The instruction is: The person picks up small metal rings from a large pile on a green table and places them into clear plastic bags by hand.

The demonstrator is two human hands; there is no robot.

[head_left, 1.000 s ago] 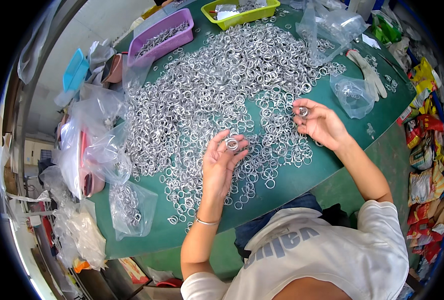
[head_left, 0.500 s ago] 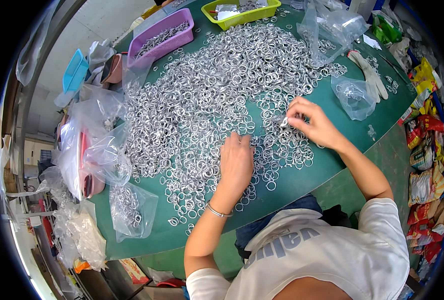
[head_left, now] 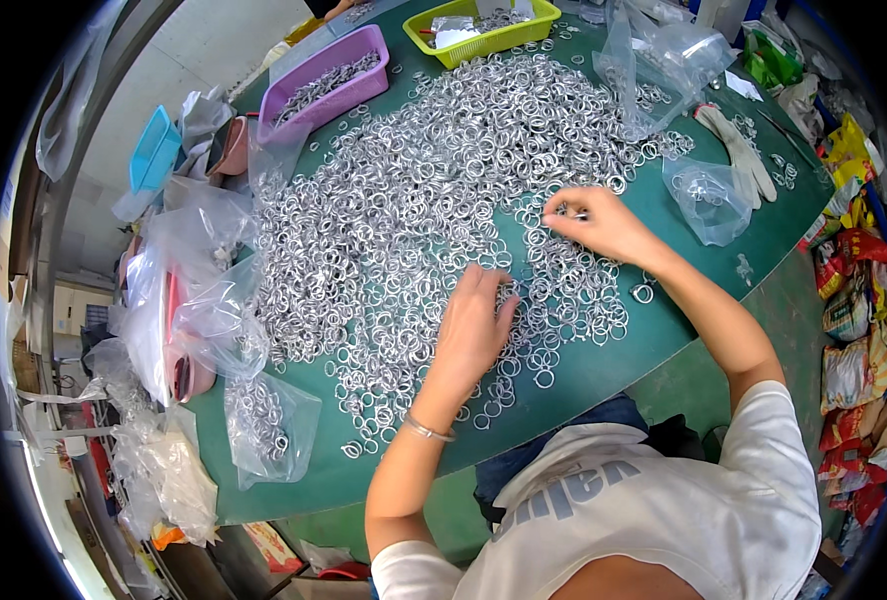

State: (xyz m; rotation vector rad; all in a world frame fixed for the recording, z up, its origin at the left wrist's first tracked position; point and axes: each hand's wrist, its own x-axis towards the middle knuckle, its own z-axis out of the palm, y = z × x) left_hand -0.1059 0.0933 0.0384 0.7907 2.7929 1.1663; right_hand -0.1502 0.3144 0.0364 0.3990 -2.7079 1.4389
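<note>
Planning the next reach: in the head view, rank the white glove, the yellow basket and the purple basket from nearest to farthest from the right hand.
From the right hand:
1. White glove, just off to its right, on the green table.
2. Yellow basket, at the far edge.
3. Purple basket, far-left, across the pile of metal rings.

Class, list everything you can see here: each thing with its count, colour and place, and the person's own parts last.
rings: too many to count, silver, heaped across the table
table: one, green, centre
purple tray: one, far left, holds rings
yellow basket: one, far edge
blue tray: one, left
bags: several, clear, left edge and far right
glove: one, white, right
left hand: flat on the rings
right hand: fingertips pinching at the rings
</note>
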